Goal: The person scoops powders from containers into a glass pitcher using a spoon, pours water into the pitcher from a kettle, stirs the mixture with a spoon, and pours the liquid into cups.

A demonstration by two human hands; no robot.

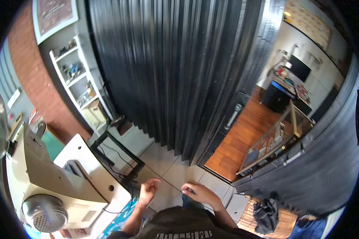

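My left hand (148, 192) is raised in front of my body over the tiled floor, one finger stretched out towards the right and the others bent. Nothing shows in it. Across a small gap, my right hand (202, 193) hangs in the air with its fingers loosely bent and apart from the thumb, also without anything visible in it. Neither hand touches an object. Nearest to the left one is a white sewing machine table (119, 191), which carries a cream sewing machine (75, 195) with a round metal handwheel or guard (46, 213).
A black folding door (167, 71) stands ahead, partly open at the right onto a wooden floor (227, 155). A glass-fronted frame (273, 141) leans there. At lower right, dark cloth (266, 213) lies on a woven seat (287, 219). White shelves (73, 75) stand left.
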